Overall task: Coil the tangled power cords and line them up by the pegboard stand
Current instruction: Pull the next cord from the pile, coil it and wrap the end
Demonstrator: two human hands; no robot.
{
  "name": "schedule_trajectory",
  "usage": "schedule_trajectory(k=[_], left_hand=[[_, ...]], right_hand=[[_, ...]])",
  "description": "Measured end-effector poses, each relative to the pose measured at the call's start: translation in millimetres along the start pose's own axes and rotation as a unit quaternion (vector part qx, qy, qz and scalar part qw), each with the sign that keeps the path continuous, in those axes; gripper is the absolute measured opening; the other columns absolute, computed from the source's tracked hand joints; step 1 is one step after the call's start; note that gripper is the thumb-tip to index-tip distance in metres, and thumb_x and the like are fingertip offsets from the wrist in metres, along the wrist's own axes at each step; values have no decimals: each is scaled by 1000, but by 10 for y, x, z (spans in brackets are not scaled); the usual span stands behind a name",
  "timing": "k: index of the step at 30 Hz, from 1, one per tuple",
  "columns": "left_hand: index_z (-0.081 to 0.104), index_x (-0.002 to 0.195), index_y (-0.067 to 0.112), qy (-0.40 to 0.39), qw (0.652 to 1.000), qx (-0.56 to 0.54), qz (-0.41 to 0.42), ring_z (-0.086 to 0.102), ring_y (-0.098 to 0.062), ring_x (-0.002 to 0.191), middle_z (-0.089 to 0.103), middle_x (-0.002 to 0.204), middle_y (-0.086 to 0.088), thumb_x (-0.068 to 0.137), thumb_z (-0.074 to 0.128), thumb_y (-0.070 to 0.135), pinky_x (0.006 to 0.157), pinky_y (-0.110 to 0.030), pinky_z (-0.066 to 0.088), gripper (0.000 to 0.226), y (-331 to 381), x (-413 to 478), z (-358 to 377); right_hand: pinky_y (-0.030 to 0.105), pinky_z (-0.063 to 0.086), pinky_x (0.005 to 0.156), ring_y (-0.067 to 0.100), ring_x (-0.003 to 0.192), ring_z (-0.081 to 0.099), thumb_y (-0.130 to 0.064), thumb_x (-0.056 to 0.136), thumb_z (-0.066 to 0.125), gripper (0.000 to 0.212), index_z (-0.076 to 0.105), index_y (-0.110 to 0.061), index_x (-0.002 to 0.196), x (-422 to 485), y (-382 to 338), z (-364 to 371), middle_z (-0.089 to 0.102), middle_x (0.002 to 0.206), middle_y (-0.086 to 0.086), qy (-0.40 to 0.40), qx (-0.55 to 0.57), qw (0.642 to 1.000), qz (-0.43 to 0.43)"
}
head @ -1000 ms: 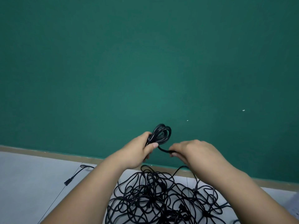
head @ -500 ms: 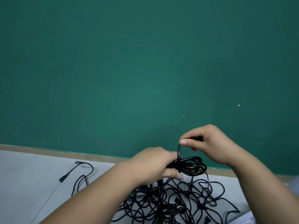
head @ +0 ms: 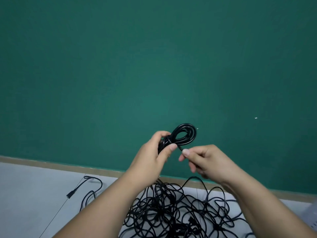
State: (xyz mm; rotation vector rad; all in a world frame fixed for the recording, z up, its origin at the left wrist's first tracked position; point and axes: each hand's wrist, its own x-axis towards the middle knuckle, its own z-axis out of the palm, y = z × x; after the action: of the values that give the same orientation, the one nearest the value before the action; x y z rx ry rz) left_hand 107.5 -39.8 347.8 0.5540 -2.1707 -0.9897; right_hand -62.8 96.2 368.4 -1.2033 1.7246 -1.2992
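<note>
Power cord coil (head: 192,134): we are gripping it in left hand (head: 152,157), raised above tangled pile (head: 171,208) on table (head: 25,194). Right hand (head: 211,162) pinching cord tail just beside coil. We are judging step as coiling; next, winding tail round bundle tightly.

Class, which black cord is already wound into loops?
The coil gripped by the left hand, raised before the green wall; the other cords lie tangled below.

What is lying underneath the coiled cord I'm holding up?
Below the coil, a tangled pile of black cords lies on the pale surface. The forearms cover parts of it.
</note>
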Motion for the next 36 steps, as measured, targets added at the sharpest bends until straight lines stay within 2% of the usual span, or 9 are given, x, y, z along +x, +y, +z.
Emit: schedule_trajectory(k=[4, 6, 8, 10, 17, 22, 28, 31, 36], left_hand=[[53, 135, 41, 9, 997, 1, -72, 65, -13, 73, 64, 84, 13, 92, 45, 73, 81, -53, 59, 54, -121, 55, 133], [51, 136, 39, 11, 996, 12, -83, 64, -15, 77, 64, 84, 11, 96, 43, 70, 82, -53, 58, 51, -136, 91, 179], [48, 138, 37, 9, 996, 9, -94, 64, -15, 75, 65, 82, 8, 103, 44, 62, 81, -52, 58, 43, -162, 117, 206], [46, 138, 38, 10, 996, 13, -91, 64, -15, 76, 64, 82, 8, 107, 42, 56, 82, -51, 58, 37, -166, 136, 226], [48, 124, 40, 8, 997, -23, -76, 64, -21, 75, 66, 83, 1, 106, 35, 57, 79, -56, 57, 27, -69, 181, 310], [48, 112, 38, 7, 997, -31, -68, 61, -24, 74, 62, 79, 3, 104, 31, 57, 75, -55, 54, 26, 3, 158, 411], [48, 119, 42, 29, 998, -32, -48, 62, -14, 80, 64, 90, 13, 104, 34, 56, 78, -48, 56, 25, 43, 148, 478], [50, 130, 46, 25, 997, -65, -28, 61, -9, 82, 64, 93, 19, 105, 39, 49, 80, -44, 56, 27, 87, 148, 494], [53, 129, 48, 31, 993, -110, -13, 61, -7, 78, 69, 100, 18, 110, 48, 32, 77, -34, 53, 26, 146, 141, 504]], right_hand=[[27, 44, 54, 13, 49, 51, -39, 109, 52, 30, 76, -30, 92, -45, -18, 252, 74, 71, -8, 59, -260, 964, -11], [31, 51, 65, 14, 67, 64, -34, 111, 45, 26, 69, -28, 102, -115, -48, 328, 74, 81, -9, 100, -363, 926, -29], [39, 54, 79, 21, 89, 69, -34, 110, 41, 25, 55, -34, 131, -192, -97, 437, 74, 97, -8, 137, -412, 900, -49], [41, 53, 81, 23, 93, 67, -33, 109, 42, 25, 39, -33, 133, -255, -116, 524, 71, 99, -8, 153, -418, 893, -73], [17, 50, 73, 3, 85, 68, -19, 95, 74, 17, 68, -35, 101, -257, -103, 357, 73, 92, -23, 205, -217, 942, -152], [26, 58, 62, 12, 83, 70, -20, 97, 74, 7, 79, -25, 100, -176, -117, 315, 76, 89, -9, 212, 26, 972, -100], [25, 60, 66, 15, 68, 71, -18, 94, 77, 15, 74, -7, 103, -147, -204, 329, 78, 82, 12, 250, 196, 946, -58], [29, 58, 63, 15, 66, 66, -24, 94, 76, 17, 78, -8, 98, -137, -207, 331, 77, 82, 11, 250, 215, 943, -36], [27, 48, 54, 12, 63, 54, -32, 92, 78, 21, 84, -12, 93, -105, -220, 309, 76, 88, 4, 222, 263, 939, 18]])
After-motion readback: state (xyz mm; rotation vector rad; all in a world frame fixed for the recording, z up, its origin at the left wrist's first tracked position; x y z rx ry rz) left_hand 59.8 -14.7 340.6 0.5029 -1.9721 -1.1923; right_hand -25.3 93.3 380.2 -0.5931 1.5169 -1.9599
